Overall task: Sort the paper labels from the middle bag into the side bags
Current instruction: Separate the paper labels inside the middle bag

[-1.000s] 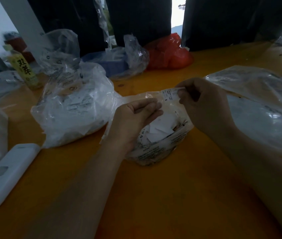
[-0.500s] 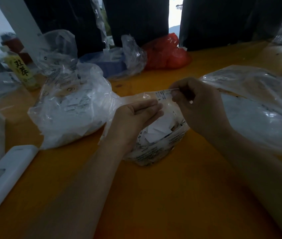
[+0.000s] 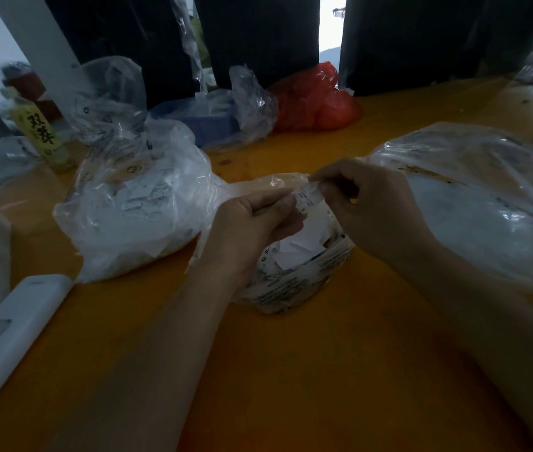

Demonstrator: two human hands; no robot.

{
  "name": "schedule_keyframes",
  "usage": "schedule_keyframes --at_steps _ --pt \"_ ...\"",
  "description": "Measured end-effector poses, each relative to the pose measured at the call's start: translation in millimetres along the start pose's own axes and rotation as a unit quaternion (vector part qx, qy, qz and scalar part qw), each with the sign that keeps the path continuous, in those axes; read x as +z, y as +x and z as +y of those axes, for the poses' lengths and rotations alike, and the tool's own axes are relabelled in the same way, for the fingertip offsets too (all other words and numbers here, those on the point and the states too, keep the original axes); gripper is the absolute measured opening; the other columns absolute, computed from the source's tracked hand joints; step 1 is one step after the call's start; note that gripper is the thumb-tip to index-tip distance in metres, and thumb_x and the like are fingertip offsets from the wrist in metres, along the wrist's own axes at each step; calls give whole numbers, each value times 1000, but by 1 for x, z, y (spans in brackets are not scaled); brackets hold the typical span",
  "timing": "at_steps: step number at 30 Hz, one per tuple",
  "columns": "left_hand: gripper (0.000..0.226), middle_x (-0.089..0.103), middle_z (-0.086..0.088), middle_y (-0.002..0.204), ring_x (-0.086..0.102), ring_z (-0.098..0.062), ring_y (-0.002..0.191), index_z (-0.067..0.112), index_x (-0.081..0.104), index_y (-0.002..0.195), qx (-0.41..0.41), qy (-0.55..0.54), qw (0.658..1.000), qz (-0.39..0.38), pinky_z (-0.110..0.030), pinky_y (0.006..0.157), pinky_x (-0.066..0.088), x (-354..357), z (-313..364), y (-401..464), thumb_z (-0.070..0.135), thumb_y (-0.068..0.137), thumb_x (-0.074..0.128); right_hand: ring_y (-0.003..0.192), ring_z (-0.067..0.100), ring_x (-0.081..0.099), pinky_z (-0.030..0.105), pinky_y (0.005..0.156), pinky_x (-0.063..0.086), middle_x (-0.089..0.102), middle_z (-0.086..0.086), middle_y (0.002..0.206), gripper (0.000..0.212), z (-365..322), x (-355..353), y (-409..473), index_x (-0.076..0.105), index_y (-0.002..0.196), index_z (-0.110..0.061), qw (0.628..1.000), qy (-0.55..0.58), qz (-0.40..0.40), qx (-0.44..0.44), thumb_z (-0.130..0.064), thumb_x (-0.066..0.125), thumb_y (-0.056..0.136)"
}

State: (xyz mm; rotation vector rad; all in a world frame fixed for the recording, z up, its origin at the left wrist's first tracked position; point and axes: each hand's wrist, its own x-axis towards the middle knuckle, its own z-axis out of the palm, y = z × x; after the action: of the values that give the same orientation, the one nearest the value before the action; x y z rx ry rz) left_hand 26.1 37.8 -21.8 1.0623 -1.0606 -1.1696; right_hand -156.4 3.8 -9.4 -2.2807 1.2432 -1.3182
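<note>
Head view: one paper label is now pinched by both the left hand and the right hand, brought together above the middle bag; sorting to a side bag is judged pending.

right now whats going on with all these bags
A person is sorting paper labels. Both hands hold one small label above the open middle bag: the right hand pinches its upper end, and the left hand touches its other end. More labels lie in the middle bag. A fuller clear bag sits to its left and another to its right on the orange table.
</note>
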Motion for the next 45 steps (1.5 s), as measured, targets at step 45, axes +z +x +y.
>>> schedule_keyframes --at_steps 45 --pt "27 78 14 93 76 -4 88 39 75 105 132 190 967 104 -21 74 61 -7 8 2 16 93 79 82 -3 63 10 69 50 67 -20 89 7 -1 -3 1 71 102 -28 989 86 42 109 -30 68 96"
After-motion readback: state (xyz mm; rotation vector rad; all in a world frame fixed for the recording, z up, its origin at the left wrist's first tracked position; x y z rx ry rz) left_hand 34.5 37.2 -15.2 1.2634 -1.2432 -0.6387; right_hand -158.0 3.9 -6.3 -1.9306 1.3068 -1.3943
